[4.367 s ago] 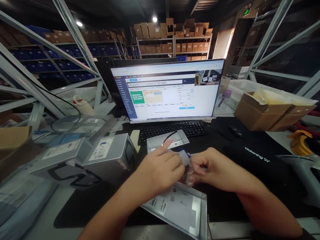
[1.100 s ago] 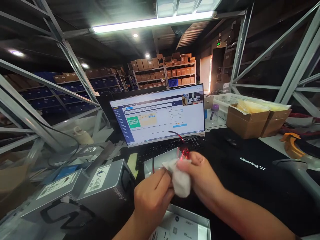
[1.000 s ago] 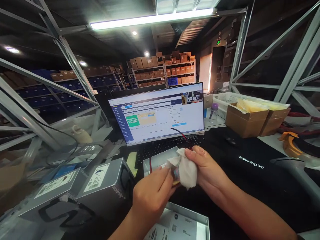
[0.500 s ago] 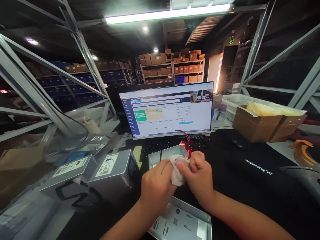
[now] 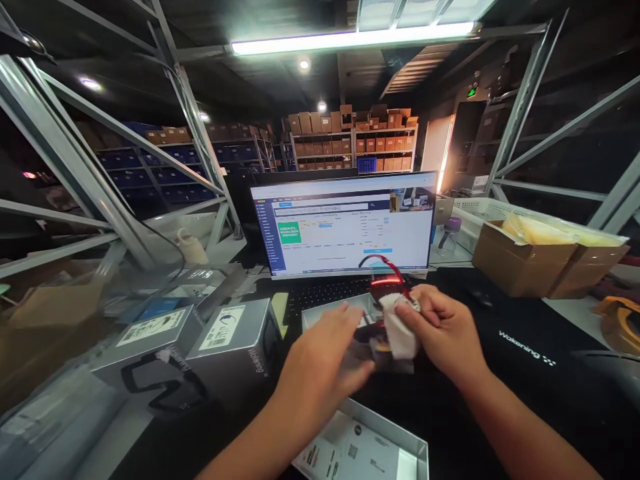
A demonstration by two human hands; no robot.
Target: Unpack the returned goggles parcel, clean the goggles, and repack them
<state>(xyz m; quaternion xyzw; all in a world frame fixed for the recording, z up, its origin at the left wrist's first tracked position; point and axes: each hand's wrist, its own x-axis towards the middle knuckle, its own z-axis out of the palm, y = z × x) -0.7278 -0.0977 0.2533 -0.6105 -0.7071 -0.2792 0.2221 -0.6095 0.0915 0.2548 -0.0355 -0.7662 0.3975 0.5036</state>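
Observation:
My right hand (image 5: 450, 330) pinches a white cloth (image 5: 399, 333) together with a red, glossy curved frame (image 5: 397, 272) that looks like a pair of glasses. The frame's dark tip points up and left before the monitor, and a red gleam shows below it. Left of the cloth, my left hand (image 5: 317, 363) is held with thumb and fingers apart, slightly smeared by motion; it appears to hold nothing. Behind its fingers stands a grey box part (image 5: 313, 319). Below my wrists lies an open silver box tray (image 5: 423, 445) with a printed white inside.
Two closed grey boxes (image 5: 227, 363) with white labels stand on the left. A monitor (image 5: 340, 230) and a black keyboard (image 5: 320, 288) are ahead. Cardboard boxes (image 5: 520, 263) with yellowish packets, a white crate (image 5: 467, 213) and an orange tape dispenser (image 5: 617, 323) sit right.
My left hand has let go of the white cloth and opened, moving away to the left. My right hand, with cloth and red frame, has shifted right. The view has shifted slightly.

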